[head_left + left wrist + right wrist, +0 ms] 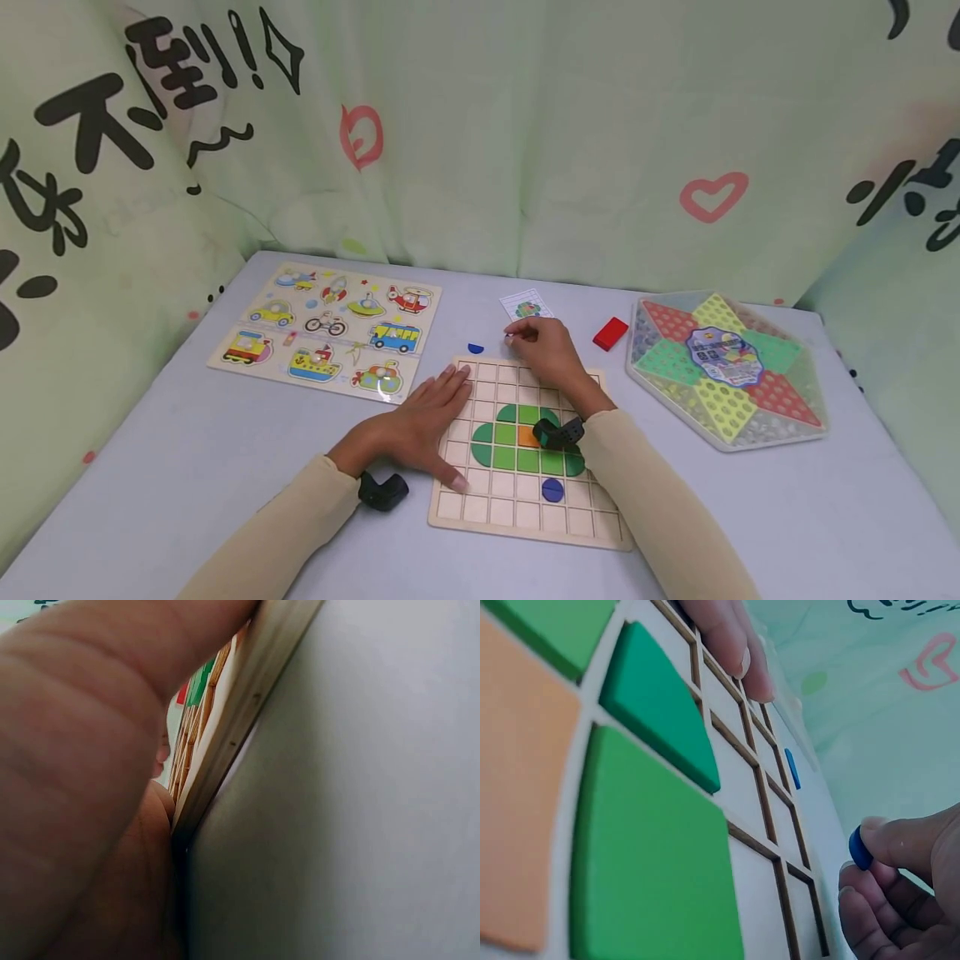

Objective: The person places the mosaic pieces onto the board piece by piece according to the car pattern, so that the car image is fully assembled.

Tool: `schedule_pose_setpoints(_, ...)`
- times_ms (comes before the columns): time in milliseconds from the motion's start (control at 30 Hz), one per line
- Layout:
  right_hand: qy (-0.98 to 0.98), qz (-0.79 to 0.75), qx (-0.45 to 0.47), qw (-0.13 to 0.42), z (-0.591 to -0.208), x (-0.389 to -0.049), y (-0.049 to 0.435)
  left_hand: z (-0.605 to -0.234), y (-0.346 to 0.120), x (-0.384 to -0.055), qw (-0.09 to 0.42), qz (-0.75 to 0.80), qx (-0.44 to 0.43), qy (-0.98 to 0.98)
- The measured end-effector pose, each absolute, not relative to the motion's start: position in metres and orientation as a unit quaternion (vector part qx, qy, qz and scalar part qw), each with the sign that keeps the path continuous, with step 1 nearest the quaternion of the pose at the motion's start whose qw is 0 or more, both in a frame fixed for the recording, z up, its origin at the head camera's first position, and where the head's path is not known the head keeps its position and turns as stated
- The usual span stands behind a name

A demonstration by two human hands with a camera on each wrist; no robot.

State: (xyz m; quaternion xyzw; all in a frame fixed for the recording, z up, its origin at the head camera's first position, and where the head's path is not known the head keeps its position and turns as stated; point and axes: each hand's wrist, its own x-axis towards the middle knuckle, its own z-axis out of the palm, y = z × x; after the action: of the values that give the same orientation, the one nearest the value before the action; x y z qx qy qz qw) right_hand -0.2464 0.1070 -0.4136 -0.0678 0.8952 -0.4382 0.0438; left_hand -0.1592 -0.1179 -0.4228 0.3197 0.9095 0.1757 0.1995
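My right hand [547, 350] pinches a small blue half-round piece [860, 849] between thumb and fingertips, just past the far edge of the wooden grid board [480, 504]. Spread flat along the board's left side, my left hand [423, 425] rests on its edge, thumb near the lower left squares. Green squares [504, 457], dark green rounded pieces [482, 444] and an orange square [528, 437] sit in the middle of the grid. Below them is a blue circle [552, 490] with a line across it. Another blue half-round piece [476, 348] lies on the table beyond the board.
A picture card [527, 305] lies behind my right hand, with a red block [611, 333] to its right. A vehicle puzzle board [330, 329] is at the left. At the right lies a hexagonal game box [727, 367]. A printed curtain [465, 150] hangs behind the table.
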Motion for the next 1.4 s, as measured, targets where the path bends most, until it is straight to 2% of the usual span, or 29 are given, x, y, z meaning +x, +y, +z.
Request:
schedule_pose_setpoints(767,0.904,-0.393,-0.143,0.09,-0.407,-0.212,0.127,-0.424,-0.118,-0.16,0.2,0.168,0.315,0.912)
schedule_pose_setpoints(1400,0.864,-0.406,-0.266,0.135,-0.403,-0.172,0.135,-0.423,-0.117,-0.159,0.202,0.163,0.314,0.913)
